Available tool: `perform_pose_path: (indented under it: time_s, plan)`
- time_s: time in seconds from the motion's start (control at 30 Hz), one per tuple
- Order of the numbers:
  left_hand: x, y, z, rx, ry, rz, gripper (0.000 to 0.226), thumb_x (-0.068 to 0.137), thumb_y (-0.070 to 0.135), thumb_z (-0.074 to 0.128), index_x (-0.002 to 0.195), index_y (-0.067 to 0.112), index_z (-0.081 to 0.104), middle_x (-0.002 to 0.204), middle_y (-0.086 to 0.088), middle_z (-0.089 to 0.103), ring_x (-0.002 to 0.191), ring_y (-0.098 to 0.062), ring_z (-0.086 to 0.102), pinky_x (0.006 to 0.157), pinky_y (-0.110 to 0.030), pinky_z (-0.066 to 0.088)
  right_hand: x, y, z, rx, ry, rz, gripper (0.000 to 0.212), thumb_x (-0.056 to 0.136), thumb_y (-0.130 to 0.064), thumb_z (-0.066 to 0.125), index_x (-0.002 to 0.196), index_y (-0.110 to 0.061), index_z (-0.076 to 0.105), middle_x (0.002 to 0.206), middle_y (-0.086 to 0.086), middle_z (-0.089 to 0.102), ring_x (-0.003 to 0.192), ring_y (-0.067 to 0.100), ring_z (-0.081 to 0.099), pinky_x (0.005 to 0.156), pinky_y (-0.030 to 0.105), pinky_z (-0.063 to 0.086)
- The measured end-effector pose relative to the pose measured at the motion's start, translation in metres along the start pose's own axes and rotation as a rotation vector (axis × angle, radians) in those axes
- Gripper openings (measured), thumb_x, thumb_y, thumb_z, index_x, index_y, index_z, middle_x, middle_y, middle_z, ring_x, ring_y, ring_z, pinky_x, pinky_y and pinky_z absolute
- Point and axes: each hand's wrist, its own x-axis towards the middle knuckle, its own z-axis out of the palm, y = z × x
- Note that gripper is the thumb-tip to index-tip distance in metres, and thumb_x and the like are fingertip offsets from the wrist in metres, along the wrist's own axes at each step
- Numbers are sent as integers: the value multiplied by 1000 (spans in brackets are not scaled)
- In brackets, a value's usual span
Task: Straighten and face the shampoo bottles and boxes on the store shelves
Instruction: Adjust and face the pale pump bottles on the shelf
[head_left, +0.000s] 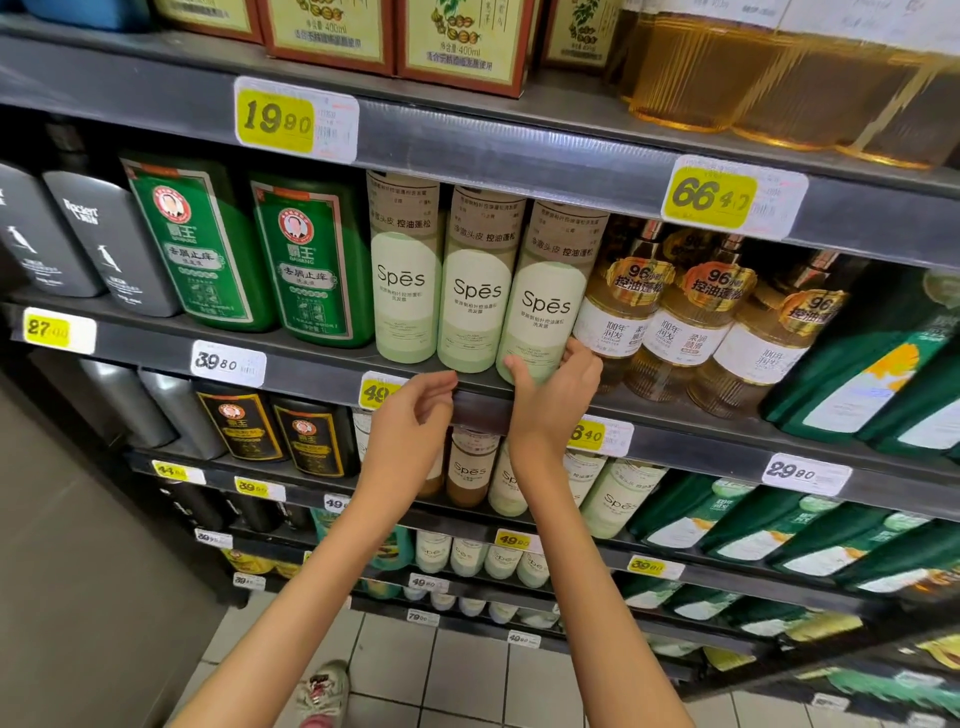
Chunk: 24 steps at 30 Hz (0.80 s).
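Right hand (556, 387): fingers curled round the base of the rightmost Spes bottle (545, 296)
Left hand (410, 410): loosely curled, holding nothing (just left of the grip)

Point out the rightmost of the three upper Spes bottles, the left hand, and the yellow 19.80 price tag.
rightmost Spes bottle (545, 301): head view, on the Spes lettering.
left hand (410, 415): head view, on the back of the hand.
19.80 price tag (278, 122): head view, on its yellow panel.

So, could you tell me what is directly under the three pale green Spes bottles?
A dark shelf, whose edge carries a yellow price tag. The left hand covers part of the tag; the right hand hides the base of the right bottle.
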Motion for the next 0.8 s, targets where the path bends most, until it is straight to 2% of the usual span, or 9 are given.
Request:
perform_pose_path:
  time_s: [0.1,0.2,0.33,0.67,0.73,0.8]
  plan:
    - [-1,-2,-2,14,17,0,31,92,-3,45,119,7,58,109,4,61,101,-5,57,87,-5,43,-1,3,0,16,-7,31,57,75,-16,77,119,5,47,119,16,48,115,27,46,97,28,38]
    - [-4,-4,-6,28,29,-9,30,93,-1,46,118,7,59,110,2,62,101,-5,57,91,-12,41,0,3,0,6,-1,32,54,76,-16,77,117,5,49,117,17,51,113,27,48,92,22,34]
    - [-9,-6,-11,38,41,-6,29,93,1,47,119,7,59,111,1,63,103,-5,58,93,-16,42,-2,2,1,1,16,8,52,77,-17,76,116,6,51,115,18,52,111,29,49,92,25,37]
    - [-11,-5,-17,46,40,-7,26,93,6,50,118,9,60,107,5,63,98,0,57,83,0,41,-6,2,-2,-18,-13,22,47,80,-13,74,116,5,51,117,19,52,111,30,50,94,36,43]
    - [-11,-4,-18,28,36,-8,24,93,9,51,115,10,61,104,7,63,93,7,57,79,1,41,-8,1,-5,-14,-26,46,43,83,-14,71,117,4,51,117,18,52,109,29,52,92,34,44]
    - [-11,-4,-22,3,49,-11,21,92,11,53,112,13,61,101,10,64,91,11,56,77,1,41,-11,-1,-10,3,-44,44,41,86,-16,68,118,3,52,116,16,53,106,25,53,89,26,43]
